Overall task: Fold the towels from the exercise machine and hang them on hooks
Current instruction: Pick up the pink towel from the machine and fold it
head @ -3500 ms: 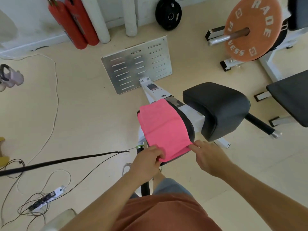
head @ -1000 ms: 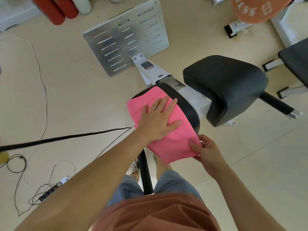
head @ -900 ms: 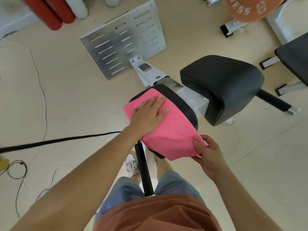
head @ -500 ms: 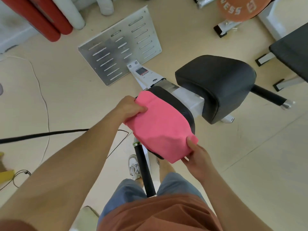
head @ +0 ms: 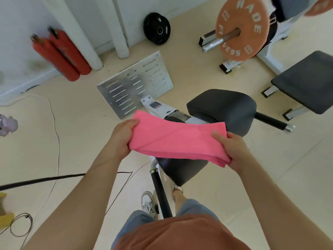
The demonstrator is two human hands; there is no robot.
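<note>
A folded pink towel [head: 177, 139] is stretched between my two hands, lifted just above the black seat pad [head: 182, 170] of the exercise machine. My left hand [head: 121, 138] grips its left end, thumb on top. My right hand [head: 232, 148] grips the right end, where several folded layers show at the lower corner. A diagonal crease runs across the towel's top face. No hooks are in view.
A second black pad [head: 223, 109] sits behind the towel, and a slotted metal footplate [head: 135, 87] beyond. Red cylinders [head: 61, 53] lean at the wall, with a black weight plate [head: 156, 30], an orange plate on a bar [head: 241, 27], a bench [head: 306, 82] at the right and cables [head: 54, 127] at the left.
The towel lay draped on the seat pad with my left hand flat on it; now both hands hold it by its ends, lifted off the pad and turned crosswise. The view has tilted up.
</note>
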